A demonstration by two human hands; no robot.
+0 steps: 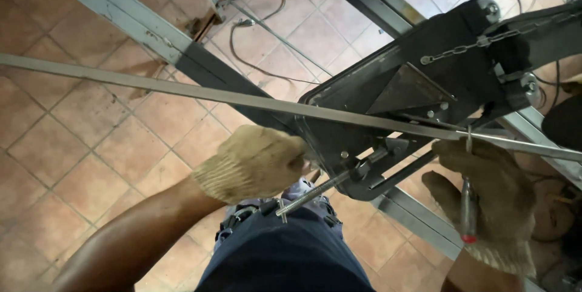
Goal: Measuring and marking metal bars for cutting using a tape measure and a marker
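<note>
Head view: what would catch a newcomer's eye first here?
A long thin metal bar cuts across the whole picture, passing through a black steel machine right of centre. Below it, two gloved hands work: the left hand presses by the machine's lower corner, and the right hand holds a red-tipped tool up against the bar. Terracotta floor tiles lie beneath.

Each hand (251, 161) wears a soiled tan knit glove; trousers (285, 255) dark navy.

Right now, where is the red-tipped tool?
In the head view, lower right: the red-tipped tool lies in the gloved right hand, just under the long metal bar.
</note>
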